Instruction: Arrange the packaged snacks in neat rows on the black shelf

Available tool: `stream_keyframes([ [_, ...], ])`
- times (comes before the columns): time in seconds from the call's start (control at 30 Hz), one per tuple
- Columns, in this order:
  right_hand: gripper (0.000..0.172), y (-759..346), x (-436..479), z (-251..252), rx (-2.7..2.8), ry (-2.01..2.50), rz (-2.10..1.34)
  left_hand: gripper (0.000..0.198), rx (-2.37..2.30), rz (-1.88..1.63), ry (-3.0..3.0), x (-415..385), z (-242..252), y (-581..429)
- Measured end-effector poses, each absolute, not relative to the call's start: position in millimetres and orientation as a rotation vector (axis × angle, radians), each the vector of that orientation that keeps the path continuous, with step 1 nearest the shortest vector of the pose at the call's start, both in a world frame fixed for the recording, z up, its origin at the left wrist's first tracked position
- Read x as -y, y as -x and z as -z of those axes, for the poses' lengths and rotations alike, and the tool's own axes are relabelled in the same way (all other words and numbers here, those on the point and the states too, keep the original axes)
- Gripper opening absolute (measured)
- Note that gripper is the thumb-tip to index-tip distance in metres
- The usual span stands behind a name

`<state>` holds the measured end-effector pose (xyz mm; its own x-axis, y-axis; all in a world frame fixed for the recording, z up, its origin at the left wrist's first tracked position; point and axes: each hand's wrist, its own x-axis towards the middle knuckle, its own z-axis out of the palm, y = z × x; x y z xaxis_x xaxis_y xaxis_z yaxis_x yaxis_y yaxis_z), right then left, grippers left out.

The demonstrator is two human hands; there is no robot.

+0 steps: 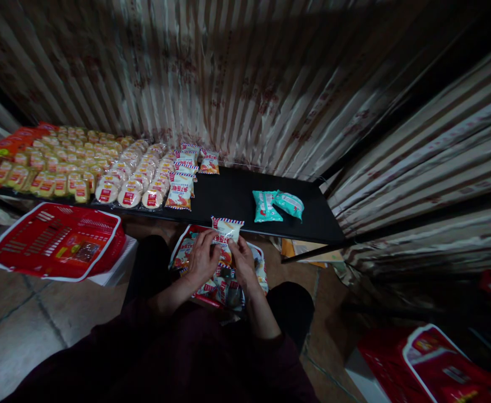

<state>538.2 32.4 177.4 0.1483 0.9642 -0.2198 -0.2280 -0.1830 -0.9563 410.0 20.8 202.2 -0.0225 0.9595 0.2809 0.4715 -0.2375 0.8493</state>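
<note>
Both my hands grip one snack packet with a striped top edge, held just in front of the black shelf. My left hand closes on its left side, my right hand on its right side. Below my hands, between my knees, lies a large open bag holding several more of the same packets. On the shelf, rows of like packets stand to the left. Two teal packets lie to the right.
Rows of round white cakes and yellow packets fill the shelf's left part. A red basket sits on a white box at the left. Red bags lie at the lower right. A striped curtain hangs behind.
</note>
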Motion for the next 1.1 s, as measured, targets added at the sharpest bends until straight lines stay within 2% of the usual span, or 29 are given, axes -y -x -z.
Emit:
stream_keyframes([
  [0.1, 0.055, -536, -30, -182, 0.903, 1.305, -1.244, 0.038, -1.475, -1.173, -1.673, -17, -205, -416],
  [0.47, 0.042, -534, -22, -200, 1.246, 1.334, -0.973, 0.058, -1.111, -1.204, -0.827, -28, -208, -420],
  [0.73, 0.031, -532, -24, -195, 1.460, 1.325, -0.695, 0.045, -0.928, -1.249, -0.489, -33, -203, -410],
  [1.0, 0.032, -531, -24, -190, 1.446, 1.356, -0.714, 0.043, -0.826, -1.190, -0.208, -36, -202, -404],
  [1.1, 0.030, -531, -23, -193, 1.502, 1.393, -0.609, 0.041, -0.841, -1.189, -0.212, -36, -200, -405],
])
